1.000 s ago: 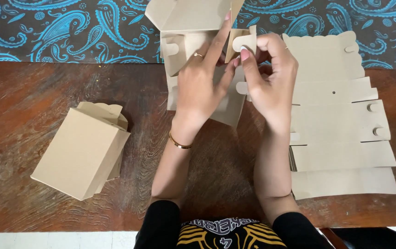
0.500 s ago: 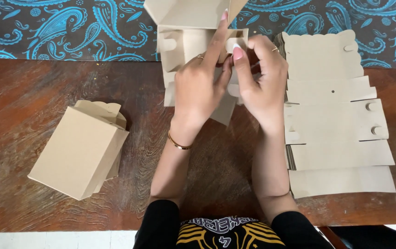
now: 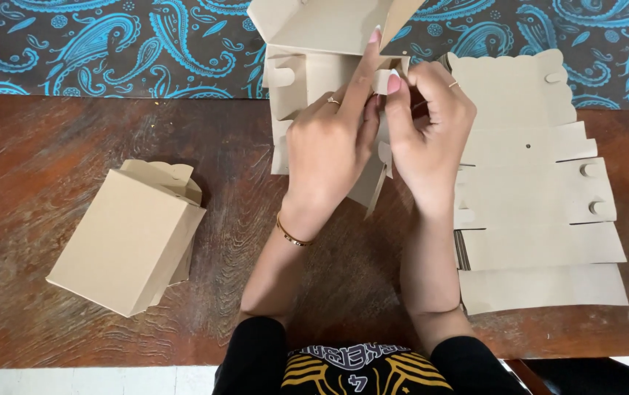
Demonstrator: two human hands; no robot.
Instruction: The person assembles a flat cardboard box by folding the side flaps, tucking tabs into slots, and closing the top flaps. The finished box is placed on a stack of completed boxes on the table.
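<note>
A: Where's the half-folded box point(image 3: 329, 44)?

B: Between your hands, raised over the table point(image 3: 51, 139). Right hand point(image 3: 431, 139) fingers pinch its tab; left hand point(image 3: 329, 146) fingers press the wall. Seat the tab squarely, don't crease it.

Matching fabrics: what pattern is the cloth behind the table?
Blue paisley on black cloth, head view.

Matt tan cardboard box point(image 3: 322, 66) and flat sheets point(image 3: 541, 212) on a worn, grainy wooden table point(image 3: 51, 139)
</note>
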